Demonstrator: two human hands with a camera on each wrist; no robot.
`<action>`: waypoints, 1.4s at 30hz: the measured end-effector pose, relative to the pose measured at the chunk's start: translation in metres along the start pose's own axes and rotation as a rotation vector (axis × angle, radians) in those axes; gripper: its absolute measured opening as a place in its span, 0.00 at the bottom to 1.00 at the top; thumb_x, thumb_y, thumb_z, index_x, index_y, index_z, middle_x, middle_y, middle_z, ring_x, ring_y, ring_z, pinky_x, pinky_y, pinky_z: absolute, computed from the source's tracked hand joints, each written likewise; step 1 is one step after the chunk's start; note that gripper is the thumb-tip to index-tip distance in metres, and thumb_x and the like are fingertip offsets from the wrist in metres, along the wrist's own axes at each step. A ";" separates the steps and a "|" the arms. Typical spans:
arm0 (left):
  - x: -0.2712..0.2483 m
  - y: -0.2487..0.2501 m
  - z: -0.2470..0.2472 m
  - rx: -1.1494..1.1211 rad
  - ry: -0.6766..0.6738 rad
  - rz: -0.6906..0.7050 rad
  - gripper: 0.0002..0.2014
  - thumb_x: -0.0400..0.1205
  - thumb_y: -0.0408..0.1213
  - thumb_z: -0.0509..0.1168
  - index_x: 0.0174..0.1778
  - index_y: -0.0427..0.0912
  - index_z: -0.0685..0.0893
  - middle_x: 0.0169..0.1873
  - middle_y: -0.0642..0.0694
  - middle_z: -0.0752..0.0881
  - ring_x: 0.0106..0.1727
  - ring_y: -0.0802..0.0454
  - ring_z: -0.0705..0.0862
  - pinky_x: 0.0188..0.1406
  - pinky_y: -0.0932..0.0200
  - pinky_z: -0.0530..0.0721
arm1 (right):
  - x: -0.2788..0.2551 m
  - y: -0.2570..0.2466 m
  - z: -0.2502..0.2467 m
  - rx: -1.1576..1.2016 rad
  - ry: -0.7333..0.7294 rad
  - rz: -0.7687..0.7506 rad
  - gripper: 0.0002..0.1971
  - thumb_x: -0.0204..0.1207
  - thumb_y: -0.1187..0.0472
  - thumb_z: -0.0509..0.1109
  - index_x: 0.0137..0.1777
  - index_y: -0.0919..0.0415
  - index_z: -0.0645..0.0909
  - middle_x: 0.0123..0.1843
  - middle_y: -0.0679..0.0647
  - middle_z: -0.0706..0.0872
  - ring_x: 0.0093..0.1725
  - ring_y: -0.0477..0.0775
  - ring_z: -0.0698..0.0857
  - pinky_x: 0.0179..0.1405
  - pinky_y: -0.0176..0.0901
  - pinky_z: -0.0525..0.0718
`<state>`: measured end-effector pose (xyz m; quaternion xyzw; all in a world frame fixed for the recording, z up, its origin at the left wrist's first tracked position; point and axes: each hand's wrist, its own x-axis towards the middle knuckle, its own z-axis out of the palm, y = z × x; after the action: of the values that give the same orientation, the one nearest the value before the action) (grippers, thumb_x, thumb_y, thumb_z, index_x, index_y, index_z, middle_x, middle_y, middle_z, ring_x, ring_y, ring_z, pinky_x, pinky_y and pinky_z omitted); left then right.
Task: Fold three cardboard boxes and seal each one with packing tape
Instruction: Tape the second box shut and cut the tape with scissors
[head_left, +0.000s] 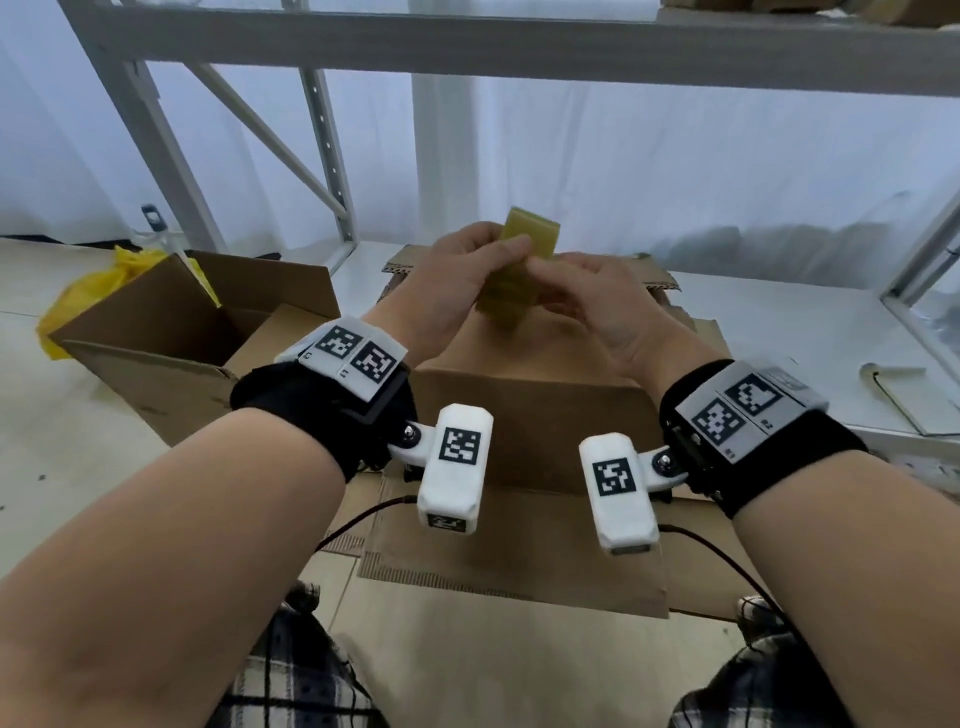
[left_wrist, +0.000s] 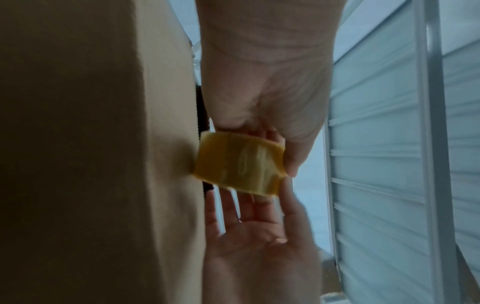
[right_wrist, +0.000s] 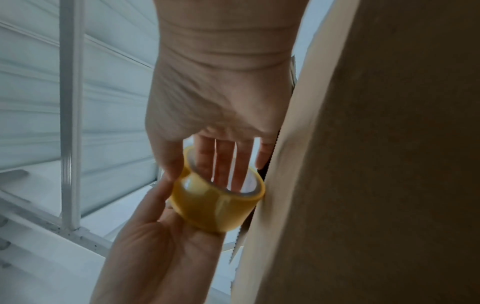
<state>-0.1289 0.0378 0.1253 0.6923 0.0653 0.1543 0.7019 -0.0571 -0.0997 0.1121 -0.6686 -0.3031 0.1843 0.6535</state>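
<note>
A yellow roll of packing tape (head_left: 524, 265) is held up above a brown cardboard box (head_left: 524, 410) that stands in front of me. My left hand (head_left: 493, 254) grips the roll from the left, thumb over its outer face. My right hand (head_left: 545, 283) meets it from the right and pinches the roll's wall between thumb and fingers. In the left wrist view the roll (left_wrist: 239, 164) sits beside the box wall (left_wrist: 91, 144). In the right wrist view my right fingers (right_wrist: 223, 164) reach straight into the roll (right_wrist: 215, 203), which lies on my left palm.
An open cardboard box (head_left: 171, 332) with a yellow plastic bag (head_left: 88, 296) behind it sits on the left. Flat cardboard (head_left: 519, 566) lies under the middle box. A grey shelf frame (head_left: 332, 156) rises behind the white table (head_left: 779, 322).
</note>
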 end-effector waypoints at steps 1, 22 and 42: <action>-0.002 0.000 0.000 0.037 -0.054 0.035 0.04 0.84 0.37 0.64 0.49 0.43 0.83 0.42 0.48 0.86 0.47 0.54 0.83 0.50 0.61 0.80 | 0.002 -0.001 -0.001 0.019 0.053 0.006 0.04 0.78 0.60 0.71 0.44 0.59 0.86 0.41 0.52 0.89 0.45 0.47 0.86 0.58 0.45 0.80; 0.000 -0.002 -0.004 0.060 0.204 0.092 0.09 0.83 0.43 0.64 0.45 0.42 0.83 0.42 0.43 0.86 0.44 0.53 0.84 0.53 0.57 0.84 | -0.009 -0.002 0.000 -0.134 -0.066 -0.138 0.10 0.78 0.69 0.71 0.57 0.61 0.84 0.45 0.52 0.88 0.42 0.40 0.85 0.46 0.30 0.82; -0.012 -0.002 -0.005 0.291 -0.067 0.158 0.05 0.81 0.35 0.68 0.51 0.40 0.84 0.45 0.42 0.86 0.47 0.54 0.84 0.58 0.58 0.83 | -0.006 -0.011 -0.002 -0.004 0.170 -0.128 0.05 0.81 0.59 0.68 0.45 0.57 0.83 0.44 0.56 0.85 0.47 0.49 0.81 0.55 0.46 0.80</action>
<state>-0.1412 0.0391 0.1215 0.7945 0.0087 0.1748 0.5815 -0.0620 -0.1057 0.1223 -0.6624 -0.2889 0.0844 0.6860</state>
